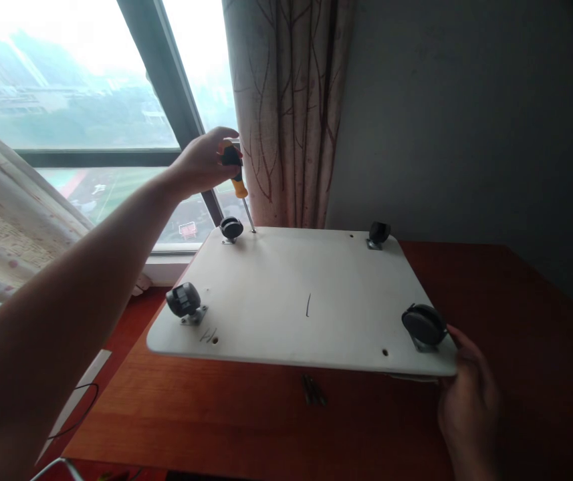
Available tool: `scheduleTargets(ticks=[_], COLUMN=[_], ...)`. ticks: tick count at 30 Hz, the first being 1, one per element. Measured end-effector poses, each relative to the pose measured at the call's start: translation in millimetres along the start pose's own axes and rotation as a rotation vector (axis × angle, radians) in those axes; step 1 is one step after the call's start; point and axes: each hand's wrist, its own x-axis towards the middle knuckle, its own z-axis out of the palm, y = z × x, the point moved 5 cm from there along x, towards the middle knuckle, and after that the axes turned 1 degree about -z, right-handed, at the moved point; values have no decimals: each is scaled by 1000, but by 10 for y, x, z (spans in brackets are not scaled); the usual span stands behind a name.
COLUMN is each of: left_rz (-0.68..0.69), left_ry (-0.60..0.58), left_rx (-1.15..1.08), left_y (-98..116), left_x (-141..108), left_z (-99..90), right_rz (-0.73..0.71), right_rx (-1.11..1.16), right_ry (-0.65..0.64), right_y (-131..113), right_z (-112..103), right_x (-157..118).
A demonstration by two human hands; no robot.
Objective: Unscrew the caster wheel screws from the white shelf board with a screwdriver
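Observation:
My left hand [208, 160] is closed around the yellow-and-black handle of a screwdriver [239, 185]. The screwdriver's tip meets a hole near the far left corner of a white board [276, 287], just right of a black caster [231, 228]. My right hand [469, 394] grips the board's near right corner, fingers at the edge beside another caster [424, 324]. More casters stand at the near left [184, 300] and far right [379, 232] corners. Open holes show near the front edge and at the back right. Pen marks are on the board.
Several screws [313, 389] lie on the reddish-brown table [206, 414] in front of the board. Behind it hang a patterned curtain [291, 113] and a window [90, 87]; a grey wall [467, 120] is at the right. A thin black cable [94, 394] lies at the lower left.

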Motion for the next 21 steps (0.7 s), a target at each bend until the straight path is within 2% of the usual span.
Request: scheduleTargets(ticks=[4, 6, 12, 14, 18, 21], left_rz=[-1, 7, -2, 20, 11, 21], left_ry=[125, 126, -59, -37, 95, 86], left_rx=[289, 309, -142, -59, 246, 246], left_y=[6, 31, 37, 67, 146, 167], left_x=[-37, -49, -12, -18, -62, -62], left_z=[-56, -36, 74, 65, 23, 38], right_rz=[-35, -44, -19, -27, -23, 1], right_rx=[-16, -21, -5, -5, 28, 44], right_ry=[-16, -22, -8, -5, 12, 12], right_y=[-2, -2, 12, 5, -4, 0], right_z=[3, 6, 16, 16, 1, -9], right_x=[3, -1, -6, -8, -21, -29])
